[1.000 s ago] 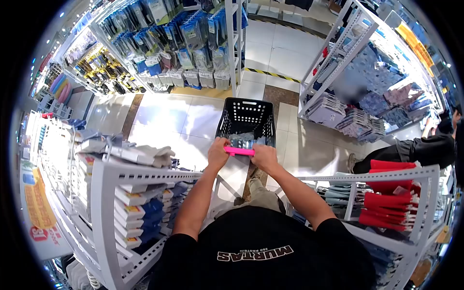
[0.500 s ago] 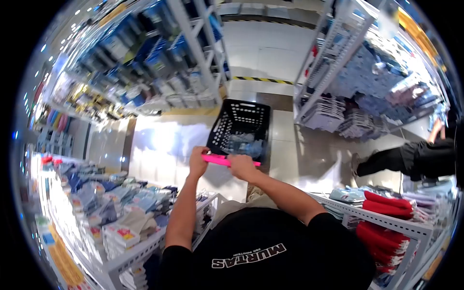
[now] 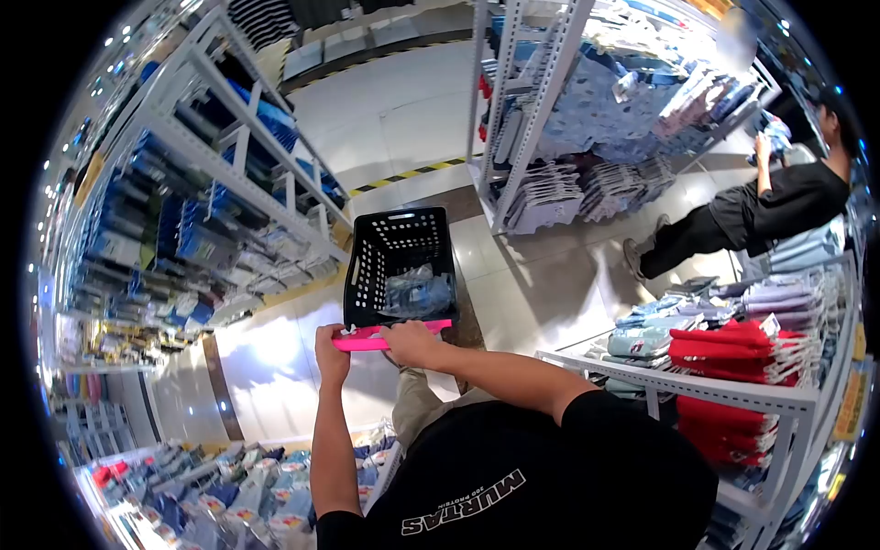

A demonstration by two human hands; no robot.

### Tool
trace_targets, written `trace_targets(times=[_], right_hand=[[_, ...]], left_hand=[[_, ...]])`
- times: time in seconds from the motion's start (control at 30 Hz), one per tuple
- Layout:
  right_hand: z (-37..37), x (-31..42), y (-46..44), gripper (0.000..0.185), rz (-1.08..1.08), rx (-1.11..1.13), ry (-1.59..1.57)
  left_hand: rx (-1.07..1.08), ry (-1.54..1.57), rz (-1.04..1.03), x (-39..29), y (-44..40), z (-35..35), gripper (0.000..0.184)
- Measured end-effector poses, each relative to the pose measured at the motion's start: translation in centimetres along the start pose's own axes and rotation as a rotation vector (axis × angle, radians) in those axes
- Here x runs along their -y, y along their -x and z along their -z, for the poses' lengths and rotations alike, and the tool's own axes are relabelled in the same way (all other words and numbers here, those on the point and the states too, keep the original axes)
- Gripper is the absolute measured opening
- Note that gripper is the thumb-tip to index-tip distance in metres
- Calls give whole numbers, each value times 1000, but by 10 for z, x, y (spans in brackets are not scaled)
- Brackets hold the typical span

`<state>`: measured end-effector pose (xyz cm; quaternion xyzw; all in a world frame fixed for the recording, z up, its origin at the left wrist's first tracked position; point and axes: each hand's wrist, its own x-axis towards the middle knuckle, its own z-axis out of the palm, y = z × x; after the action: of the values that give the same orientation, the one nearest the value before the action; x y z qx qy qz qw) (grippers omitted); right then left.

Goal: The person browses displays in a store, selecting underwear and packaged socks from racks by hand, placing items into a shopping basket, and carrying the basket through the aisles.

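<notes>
A black perforated shopping basket (image 3: 354,275) stands in front of me, with a bright pink handle (image 3: 367,343) along its near side. Folded bluish-grey items, which look like clothes in clear wrapping, lie at the bottom of the basket (image 3: 444,240). My left hand (image 3: 332,352) is closed round the left end of the handle. Nearer its middle, my right hand (image 3: 412,345) grips the same bar from above. Whatever carries the basket below is hidden.
White perforated racks of clothes flank the aisle, one rack (image 3: 247,197) at left and another (image 3: 541,119) at right. Red folded garments (image 3: 724,348) fill a shelf by my right arm. A person in black (image 3: 761,215) stands at right. Yellow-black tape (image 3: 408,174) crosses the floor ahead.
My view has turned to the right, so the racks and the person sit further left. Both hands stay on the pink handle, and the basket moves with them.
</notes>
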<state>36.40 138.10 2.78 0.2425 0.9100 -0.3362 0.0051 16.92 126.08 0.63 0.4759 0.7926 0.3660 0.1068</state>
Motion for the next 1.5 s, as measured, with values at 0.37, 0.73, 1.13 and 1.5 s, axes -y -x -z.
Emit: trace_targets(times=[0.37, 0.73, 1.13, 1.5], right_hand=[[45, -17, -63, 34, -209, -129, 57], [59, -26, -114, 30, -428, -187, 145], [59, -24, -105, 27, -416, -112, 173], [51, -28, -74, 30, -258, 26, 103]], left_hand=[[166, 87, -38, 19, -108, -17, 21], [508, 269, -140, 38, -192, -9, 21], [552, 218, -158, 46, -182, -12, 19], [697, 162, -74, 19, -142, 9, 38]])
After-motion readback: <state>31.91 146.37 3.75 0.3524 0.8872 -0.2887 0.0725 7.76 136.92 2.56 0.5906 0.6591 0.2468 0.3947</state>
